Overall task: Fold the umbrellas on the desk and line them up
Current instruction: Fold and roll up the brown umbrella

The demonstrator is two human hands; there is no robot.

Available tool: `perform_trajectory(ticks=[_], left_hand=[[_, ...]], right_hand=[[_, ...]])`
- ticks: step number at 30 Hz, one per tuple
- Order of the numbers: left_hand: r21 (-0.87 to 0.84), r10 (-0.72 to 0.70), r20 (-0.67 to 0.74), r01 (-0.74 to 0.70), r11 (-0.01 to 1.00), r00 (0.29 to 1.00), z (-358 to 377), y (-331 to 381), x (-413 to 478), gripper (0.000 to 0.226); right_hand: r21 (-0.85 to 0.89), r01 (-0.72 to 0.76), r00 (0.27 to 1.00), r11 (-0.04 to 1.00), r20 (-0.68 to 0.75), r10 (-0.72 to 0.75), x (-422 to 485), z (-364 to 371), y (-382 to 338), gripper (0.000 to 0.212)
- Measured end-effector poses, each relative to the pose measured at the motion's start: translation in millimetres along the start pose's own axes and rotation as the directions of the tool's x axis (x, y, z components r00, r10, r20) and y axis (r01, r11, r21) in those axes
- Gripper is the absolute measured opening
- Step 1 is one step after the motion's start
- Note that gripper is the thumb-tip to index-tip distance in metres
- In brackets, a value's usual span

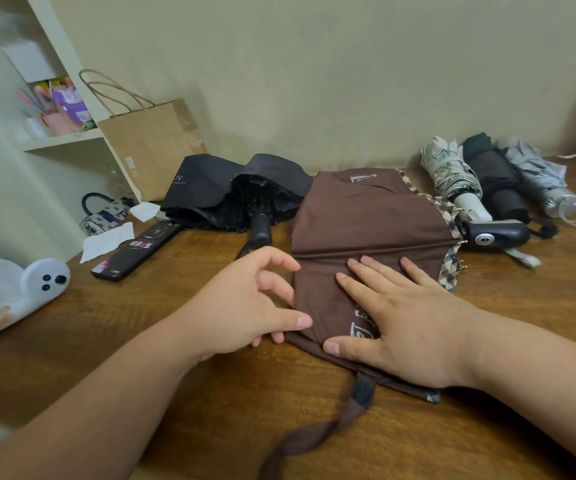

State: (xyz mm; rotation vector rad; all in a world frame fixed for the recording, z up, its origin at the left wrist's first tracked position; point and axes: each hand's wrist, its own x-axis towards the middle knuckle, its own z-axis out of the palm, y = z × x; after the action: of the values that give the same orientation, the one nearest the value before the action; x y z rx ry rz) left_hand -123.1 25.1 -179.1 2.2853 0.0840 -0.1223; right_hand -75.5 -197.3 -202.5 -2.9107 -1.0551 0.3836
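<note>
**Brown canopy lying crosswise under both hands, left edge about to be worked**

Head view: The brown umbrella [369, 216] is lying spread flat in the middle of the desk [487, 341], directly ahead of the person and touching both hands. Its long axis is running left to right. A rib is showing as a ridge across the fabric, and a black handle [496, 234], apparently its own, is sticking out past the plaid hem on the right. The closing strap [317, 434] is trailing off the near edge toward the person.

The right hand [411, 323] is lying flat on the near panel with straight, spread fingers, pressing the cloth down and gripping nothing. The left hand [255, 299] is sitting at the canopy's left edge. Its thumb is resting on top of the fabric and its fingers are curling in at the border, so it seems to be pinching that edge. This makes the left hand the nearer one for gathering or turning the panel over, while the right is anchoring it.

The black umbrella [238, 192] is sitting collapsed but unfolded just behind on the left. Three rolled umbrellas [494, 178] are lying side by side at the back right, handles pointing toward the person.
</note>
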Motion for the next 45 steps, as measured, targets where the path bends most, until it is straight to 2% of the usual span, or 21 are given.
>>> perform_trajectory(ticks=[3, 5, 7, 9, 12, 15, 21, 25, 29, 36, 40, 43, 45], left_hand=[[-0.026, 0.023, -0.081, -0.025, 0.999, 0.996, 6, 1, -2, 0.047], [-0.115, 0.026, -0.105, -0.038, 0.993, 0.994, 6, -2, -5, 0.041], [-0.224, 0.005, -0.062, -0.019, 0.974, 0.998, 5, -6, -7, 0.038], [-0.280, -0.019, 0.042, 0.030, 0.960, 0.999, 3, -9, -9, 0.039], [-0.216, 0.001, 0.140, 0.030, 0.976, 0.990, 0, -9, -10, 0.051], [-0.092, 0.045, 0.101, -0.036, 0.995, 0.994, 2, -7, -9, 0.059], [-0.196, 0.091, 0.012, -0.087, 0.977, 0.996, 6, -14, -12, 0.049], [-0.221, 0.084, 0.022, -0.077, 0.972, 0.996, 4, -14, -12, 0.047], [-0.158, 0.059, 0.046, -0.051, 0.986, 0.997, 4, -13, -13, 0.054], [-0.174, 0.043, 0.092, -0.027, 0.984, 0.995, -2, -13, -11, 0.040], [-0.073, -0.029, 0.124, 0.038, 0.997, 0.992, -2, -6, -11, 0.025], [0.169, -0.092, 0.132, 0.069, 0.983, 0.987, 0, 6, -9, 0.018], [0.335, -0.087, 0.085, 0.053, 0.941, 0.993, 5, 19, -6, 0.007]], right_hand=[[-0.009, -0.007, 1.000, 1.000, -0.022, 0.007, -2, 1, -1, 0.112], [-0.017, -0.007, 1.000, 1.000, -0.027, 0.007, -4, 1, -1, 0.110], [-0.024, -0.003, 0.999, 1.000, -0.032, 0.002, -5, 1, 1, 0.109], [-0.025, 0.002, 1.000, 1.000, -0.029, -0.003, -6, 1, 2, 0.109], [-0.023, 0.005, 1.000, 1.000, -0.016, -0.006, -6, 0, 2, 0.110], [-0.025, 0.006, 1.000, 1.000, -0.007, -0.006, -6, -1, 1, 0.109], [-0.012, 0.002, 1.000, 1.000, -0.002, -0.002, -7, -2, 0, 0.109], [-0.014, 0.004, 1.000, 1.000, -0.004, -0.005, -6, -1, 1, 0.110], [-0.010, 0.005, 1.000, 1.000, 0.002, -0.005, -6, -1, 0, 0.111], [0.000, 0.008, 1.000, 1.000, 0.008, -0.008, -7, -2, 1, 0.108], [-0.009, 0.009, 1.000, 1.000, 0.018, -0.009, -9, -3, 2, 0.105], [-0.016, 0.010, 0.999, 1.000, 0.031, -0.010, -10, -3, 4, 0.105], [-0.024, 0.014, 0.999, 1.000, 0.033, -0.013, -10, -3, 5, 0.106]])
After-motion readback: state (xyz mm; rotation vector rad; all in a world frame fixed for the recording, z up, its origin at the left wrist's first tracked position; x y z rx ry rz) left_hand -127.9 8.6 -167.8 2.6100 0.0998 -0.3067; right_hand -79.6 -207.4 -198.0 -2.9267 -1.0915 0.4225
